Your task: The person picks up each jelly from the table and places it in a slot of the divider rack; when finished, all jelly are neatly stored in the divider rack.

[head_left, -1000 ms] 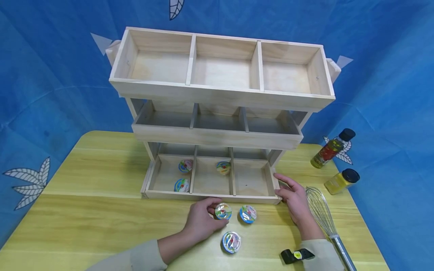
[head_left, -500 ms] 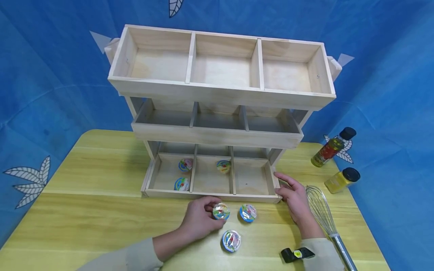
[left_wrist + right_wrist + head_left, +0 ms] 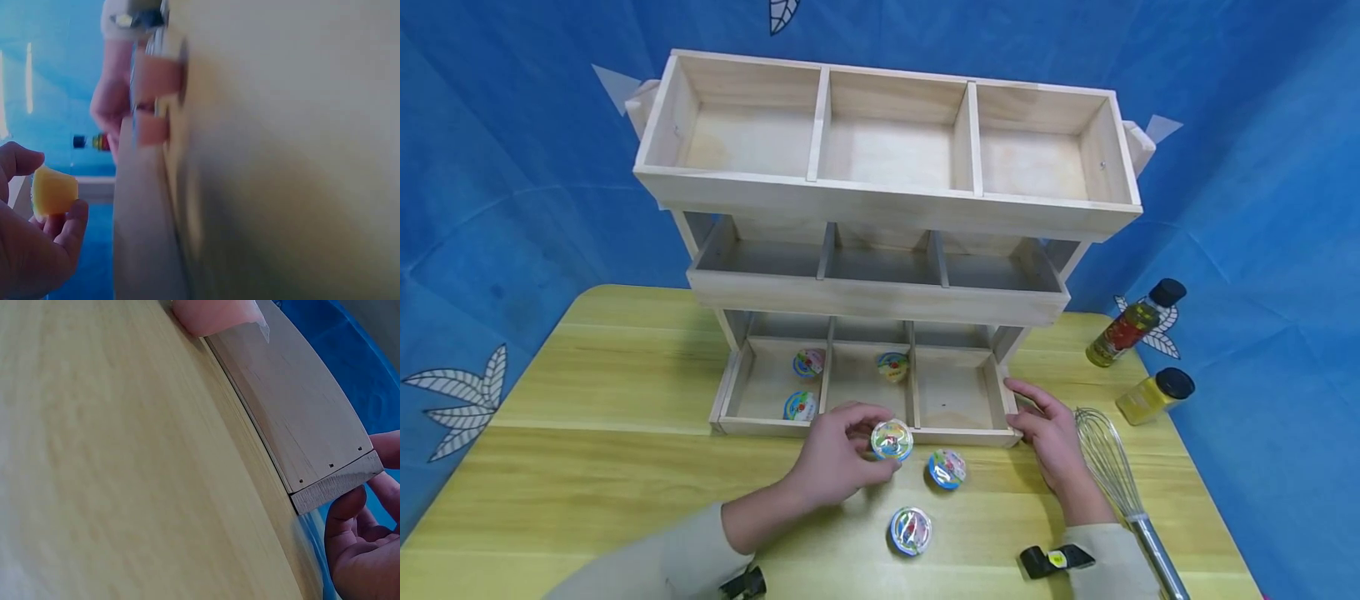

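Note:
My left hand (image 3: 838, 457) pinches a small jelly cup (image 3: 892, 440) with a shiny printed lid between thumb and fingers. In the left wrist view this jelly cup (image 3: 57, 191) shows yellow, held clear of the table. It overlaps the front board of the wooden rack's (image 3: 865, 298) bottom tier in the head view. At that tier's right end, my right hand (image 3: 1051, 437) grips the corner, thumb against the board end in the right wrist view. Two pink jelly cups, one nearer the rack (image 3: 947, 469) and one nearer me (image 3: 911, 532), stand on the table.
The bottom tier's left compartment holds two jelly cups (image 3: 801, 406); its middle one holds a yellow jelly cup (image 3: 892, 367). On the right are a whisk (image 3: 1112, 467), a yellow jar with black lid (image 3: 1153, 397) and an oil bottle (image 3: 1126, 329). Blue cloth (image 3: 1240, 167) hangs behind.
My left hand has drawn the jelly cup slightly left, then raised it off the table toward the bottom tier. The right hand stays at the rack's corner.

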{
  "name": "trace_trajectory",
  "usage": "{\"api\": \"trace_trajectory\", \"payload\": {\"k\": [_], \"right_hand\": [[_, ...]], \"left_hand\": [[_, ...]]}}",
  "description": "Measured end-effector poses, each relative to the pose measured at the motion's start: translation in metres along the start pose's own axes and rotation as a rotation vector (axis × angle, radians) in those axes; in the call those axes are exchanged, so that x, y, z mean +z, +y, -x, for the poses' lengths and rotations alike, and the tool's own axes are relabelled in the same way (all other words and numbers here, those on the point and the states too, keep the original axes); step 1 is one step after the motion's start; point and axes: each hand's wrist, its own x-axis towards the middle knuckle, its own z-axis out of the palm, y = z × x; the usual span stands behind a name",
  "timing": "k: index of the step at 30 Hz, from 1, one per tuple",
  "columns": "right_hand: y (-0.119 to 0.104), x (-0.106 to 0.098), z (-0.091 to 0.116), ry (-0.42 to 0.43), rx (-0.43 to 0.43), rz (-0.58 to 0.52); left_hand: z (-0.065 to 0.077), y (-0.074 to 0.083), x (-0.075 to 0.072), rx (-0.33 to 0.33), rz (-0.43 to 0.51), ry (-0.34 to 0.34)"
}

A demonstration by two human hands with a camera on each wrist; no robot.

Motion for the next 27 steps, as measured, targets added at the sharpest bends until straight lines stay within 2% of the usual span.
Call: {"api": "trace_trajectory", "payload": {"k": [4,7,12,19,23,27], "right_hand": [[-0.002,0.001,0.001,0.004,0.009,0.008],[-0.003,0.002,0.001,0.006,0.013,0.015],[-0.004,0.002,0.001,0.013,0.018,0.028],[-0.003,0.003,0.000,0.017,0.032,0.053],[-0.004,0.003,0.001,0.016,0.039,0.057],[-0.004,0.003,0.001,0.020,0.036,0.062]], "left_hand": [[-0.018,0.001,-0.007,0.032,-0.019,0.018],[-0.032,-0.002,-0.011,0.026,-0.065,0.010],[-0.049,-0.010,-0.013,-0.052,-0.173,-0.020],[-0.065,-0.022,-0.012,-0.106,-0.295,-0.022],[-0.070,-0.026,-0.011,-0.196,-0.313,-0.046],[-0.074,-0.028,-0.010,-0.279,-0.288,-0.067]]}}
